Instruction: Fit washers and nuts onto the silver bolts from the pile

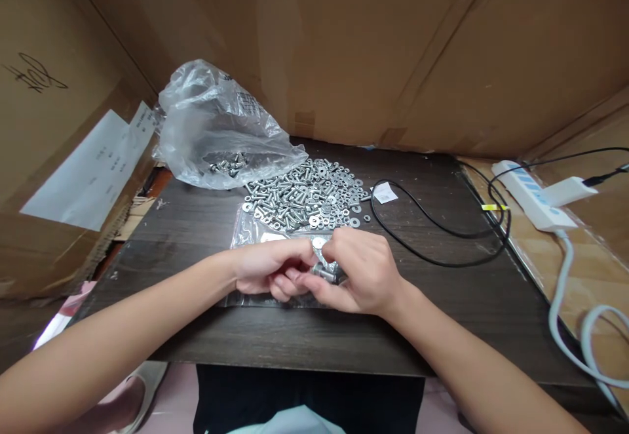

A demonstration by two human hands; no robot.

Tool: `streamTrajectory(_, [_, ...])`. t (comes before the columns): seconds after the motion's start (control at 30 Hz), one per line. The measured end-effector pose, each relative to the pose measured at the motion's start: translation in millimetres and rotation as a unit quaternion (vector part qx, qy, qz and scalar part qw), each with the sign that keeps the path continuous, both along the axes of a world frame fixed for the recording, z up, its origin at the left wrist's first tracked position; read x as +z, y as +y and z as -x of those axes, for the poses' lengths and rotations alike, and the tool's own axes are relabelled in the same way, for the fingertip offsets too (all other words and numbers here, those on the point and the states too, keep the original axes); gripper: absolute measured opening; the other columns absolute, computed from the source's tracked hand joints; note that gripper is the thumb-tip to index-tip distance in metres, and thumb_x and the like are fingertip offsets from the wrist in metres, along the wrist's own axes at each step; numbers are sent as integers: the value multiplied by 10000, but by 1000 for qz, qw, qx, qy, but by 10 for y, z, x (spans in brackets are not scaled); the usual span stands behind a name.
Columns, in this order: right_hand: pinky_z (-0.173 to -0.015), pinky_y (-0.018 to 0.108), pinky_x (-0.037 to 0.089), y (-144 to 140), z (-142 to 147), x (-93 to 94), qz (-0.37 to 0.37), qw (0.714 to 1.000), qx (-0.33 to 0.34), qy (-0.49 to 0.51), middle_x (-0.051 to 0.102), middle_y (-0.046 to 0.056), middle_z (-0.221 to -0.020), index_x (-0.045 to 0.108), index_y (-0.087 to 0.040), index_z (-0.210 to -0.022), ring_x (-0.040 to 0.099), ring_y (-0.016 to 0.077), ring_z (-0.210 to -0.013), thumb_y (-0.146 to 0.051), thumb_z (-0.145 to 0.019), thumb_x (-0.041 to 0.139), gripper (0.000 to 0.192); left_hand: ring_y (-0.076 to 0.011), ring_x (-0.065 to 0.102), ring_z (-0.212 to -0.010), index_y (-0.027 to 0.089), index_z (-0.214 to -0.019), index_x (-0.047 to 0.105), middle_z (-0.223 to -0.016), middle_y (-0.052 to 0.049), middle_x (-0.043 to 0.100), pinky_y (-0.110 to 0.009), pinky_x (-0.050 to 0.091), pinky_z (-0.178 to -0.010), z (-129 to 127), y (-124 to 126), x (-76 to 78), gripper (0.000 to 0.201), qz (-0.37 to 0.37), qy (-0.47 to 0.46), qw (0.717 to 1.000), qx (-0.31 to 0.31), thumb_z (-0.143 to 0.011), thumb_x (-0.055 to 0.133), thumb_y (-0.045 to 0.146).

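Small packing or assembly station in a storeroom or workshop; cardboard cartons [393, 47] wall in a dark wooden table [196, 224] on three sides; loose heap of screws and washers [307, 195] on it; clear plastic bag [216, 126] with more screws; white power strip [533, 195] and black cable [432, 224] at right.

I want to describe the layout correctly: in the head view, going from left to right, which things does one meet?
White paper label → clear plastic bag → pile of screws and washers → black cable → white power strip.
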State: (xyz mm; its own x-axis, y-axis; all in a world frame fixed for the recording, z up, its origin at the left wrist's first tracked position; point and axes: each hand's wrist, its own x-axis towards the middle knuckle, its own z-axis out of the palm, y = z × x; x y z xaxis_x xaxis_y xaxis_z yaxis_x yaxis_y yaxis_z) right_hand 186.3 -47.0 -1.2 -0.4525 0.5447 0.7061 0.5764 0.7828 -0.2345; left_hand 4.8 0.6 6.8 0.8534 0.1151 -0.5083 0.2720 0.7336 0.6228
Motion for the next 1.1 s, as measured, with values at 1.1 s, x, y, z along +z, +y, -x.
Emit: streamTrajectory(1.1, [-285,179,174,6,134,-30,771,539,-1,340,270,-90,-306,298,-237,-512,234,67,-268,-538,-901,461,519,-132,335,-543,185,-626,523,-582,12,416,-299,160,-510,12,-63,17,204,-872,62,485,43,-798,540,292])
